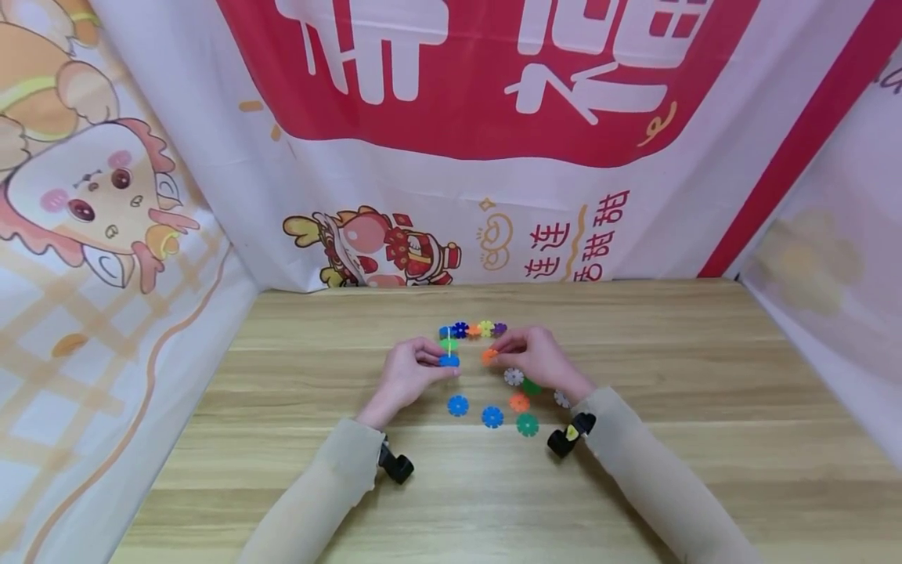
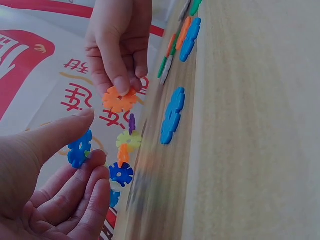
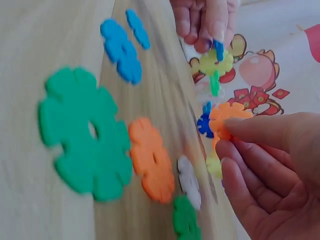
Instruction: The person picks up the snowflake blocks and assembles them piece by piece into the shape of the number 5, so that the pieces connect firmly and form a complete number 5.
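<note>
1. Head view: the left hand (image 1: 412, 368), just left of the frame's centre, pinches a blue snowflake disc (image 1: 449, 361) between thumb and fingertips. This disc sits at the near end of a joined chain of discs (image 1: 470, 330) that runs across the tabletop (image 1: 282, 407) just above both hands. The right hand (image 1: 537, 356), right of centre, pinches an orange snowflake disc (image 1: 489, 356) and holds it near the blue one, with a small gap between them. Below the hands, loose discs lie flat: two blue ones (image 1: 458, 405), an orange one (image 1: 519, 403), a green one (image 1: 527, 424) and a white one (image 1: 514, 377). A printed cloth backdrop (image 1: 451, 157) fills the upper half of the frame.

2. Left wrist view: the left hand (image 2: 55, 185) fills the lower left, its thumb and curled fingers closed round the blue snowflake disc (image 2: 79, 149). In the upper middle the right hand (image 2: 120, 45) grips the orange snowflake disc (image 2: 119, 99) by its fingertips. The chain of discs (image 2: 125, 150) stands between them. A loose blue disc (image 2: 172, 116) lies on the tabletop (image 2: 260, 130) near the centre.

3. Right wrist view: the right hand (image 3: 270, 170) at the lower right holds the orange snowflake disc (image 3: 225, 120) between thumb and fingers. At the top, the left hand (image 3: 205, 22) grips the blue snowflake disc (image 3: 218, 50), which is seen edge-on. Blurred loose discs lie on the left: a large green one (image 3: 82, 135), an orange one (image 3: 150, 160) and blue ones (image 3: 120, 50).
</note>
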Demonstrator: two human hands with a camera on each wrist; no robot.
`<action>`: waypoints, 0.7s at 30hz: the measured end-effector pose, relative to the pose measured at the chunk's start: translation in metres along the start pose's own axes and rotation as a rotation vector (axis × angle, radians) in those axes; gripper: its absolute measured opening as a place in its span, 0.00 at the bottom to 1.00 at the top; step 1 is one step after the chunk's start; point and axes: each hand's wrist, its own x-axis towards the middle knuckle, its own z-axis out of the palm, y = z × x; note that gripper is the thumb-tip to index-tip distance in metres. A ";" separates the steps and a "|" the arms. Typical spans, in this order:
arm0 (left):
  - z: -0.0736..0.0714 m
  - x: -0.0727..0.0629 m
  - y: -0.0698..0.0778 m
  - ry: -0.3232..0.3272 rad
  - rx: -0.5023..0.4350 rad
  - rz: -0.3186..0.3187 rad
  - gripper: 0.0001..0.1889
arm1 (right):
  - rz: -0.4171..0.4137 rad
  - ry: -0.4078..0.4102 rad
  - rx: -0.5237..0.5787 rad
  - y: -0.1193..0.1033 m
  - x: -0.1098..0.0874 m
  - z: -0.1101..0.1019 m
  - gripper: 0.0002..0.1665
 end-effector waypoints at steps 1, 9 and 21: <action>0.000 0.000 0.000 -0.001 0.001 0.000 0.16 | 0.001 0.002 0.018 -0.001 -0.001 0.001 0.07; -0.001 -0.003 0.001 -0.009 0.007 -0.001 0.17 | 0.018 0.039 0.127 -0.006 -0.006 0.013 0.06; -0.001 -0.001 0.002 -0.010 0.010 0.001 0.17 | 0.046 0.039 0.212 -0.013 -0.010 0.027 0.07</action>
